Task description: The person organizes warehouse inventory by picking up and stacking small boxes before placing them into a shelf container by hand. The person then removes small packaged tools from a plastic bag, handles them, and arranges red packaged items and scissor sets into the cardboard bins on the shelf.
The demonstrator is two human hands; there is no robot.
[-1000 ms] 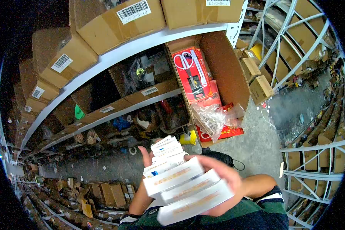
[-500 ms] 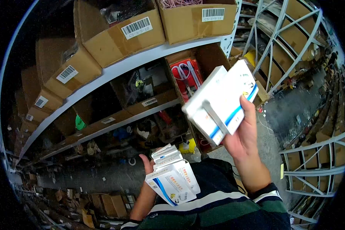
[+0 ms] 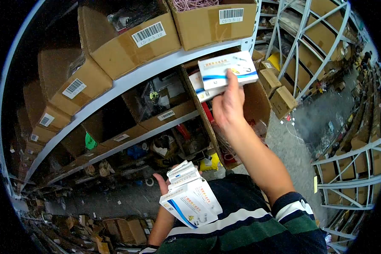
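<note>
My right hand (image 3: 230,106) grips white cardboard packets (image 3: 216,73), at least two, with a blue stripe and small printed pictures. The thumb lies across the top one, and the packets are above the mouth of an open brown carton (image 3: 258,103) pulled out from the shelf. Low in the view, my left hand (image 3: 161,185) supports a fanned stack of several similar white packets (image 3: 190,204) against my torso. Its thumb sticks out to the side; the other fingers are mostly hidden by the stack.
Brown cartons with barcode labels (image 3: 149,34) line the upper shelf (image 3: 135,70). More bins (image 3: 166,114) sit on the level below. To the right, small brown boxes (image 3: 282,101) stand near a metal rack (image 3: 298,51). A yellow bag (image 3: 210,162) lies beneath the carton.
My right hand has moved up and left with its packets, from beside the carton to above it, turning them flatter. My left hand and its stack have barely moved.
</note>
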